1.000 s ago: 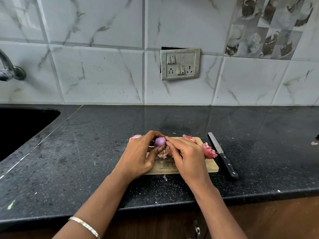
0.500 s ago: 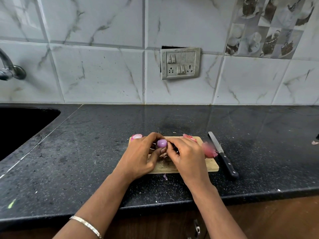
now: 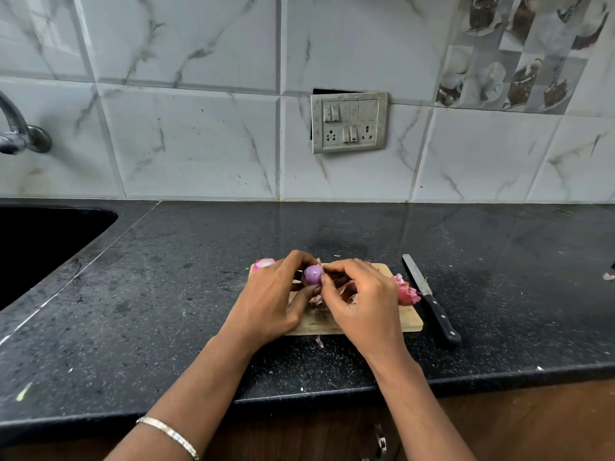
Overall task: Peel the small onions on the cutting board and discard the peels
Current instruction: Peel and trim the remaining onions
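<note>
A small purple onion is held just above the wooden cutting board. My left hand grips it between thumb and fingers. My right hand pinches at the onion's right side with thumb and fingertips. Another small onion lies at the board's far left corner. Pink peels are piled on the board's right edge, and more peel scraps lie under my hands, mostly hidden.
A black-handled knife lies on the black counter just right of the board. A peel scrap sits in front of the board. A sink and tap are at the far left.
My right hand's fingers have shifted slightly on the onion's right side. The onion and my left hand stay in about the same place.
</note>
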The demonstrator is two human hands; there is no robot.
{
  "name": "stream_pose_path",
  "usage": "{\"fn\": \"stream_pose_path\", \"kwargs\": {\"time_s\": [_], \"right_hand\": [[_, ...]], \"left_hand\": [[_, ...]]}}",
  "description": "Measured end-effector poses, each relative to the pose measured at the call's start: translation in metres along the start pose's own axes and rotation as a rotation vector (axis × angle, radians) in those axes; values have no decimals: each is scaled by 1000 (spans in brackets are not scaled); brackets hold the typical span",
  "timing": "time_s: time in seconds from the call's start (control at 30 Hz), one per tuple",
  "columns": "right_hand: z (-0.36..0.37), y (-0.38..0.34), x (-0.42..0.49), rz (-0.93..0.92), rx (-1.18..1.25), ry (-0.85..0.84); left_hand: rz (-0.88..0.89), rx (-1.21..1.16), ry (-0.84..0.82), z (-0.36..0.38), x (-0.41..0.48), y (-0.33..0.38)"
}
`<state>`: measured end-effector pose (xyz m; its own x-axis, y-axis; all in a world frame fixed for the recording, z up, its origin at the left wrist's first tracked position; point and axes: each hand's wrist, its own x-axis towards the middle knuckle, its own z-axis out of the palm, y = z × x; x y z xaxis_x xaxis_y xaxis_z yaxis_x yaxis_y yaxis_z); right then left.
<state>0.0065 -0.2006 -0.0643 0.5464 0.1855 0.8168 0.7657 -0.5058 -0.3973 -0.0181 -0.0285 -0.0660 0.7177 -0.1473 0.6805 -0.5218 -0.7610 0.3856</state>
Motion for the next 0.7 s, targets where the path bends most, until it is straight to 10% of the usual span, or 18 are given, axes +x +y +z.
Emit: {"fn": "stream_pose_path", "kwargs": {"time_s": [0.7], "right_hand": [[5, 6, 0, 35, -45, 8]], "left_hand": [[30, 14, 0, 0, 1, 4]]}}
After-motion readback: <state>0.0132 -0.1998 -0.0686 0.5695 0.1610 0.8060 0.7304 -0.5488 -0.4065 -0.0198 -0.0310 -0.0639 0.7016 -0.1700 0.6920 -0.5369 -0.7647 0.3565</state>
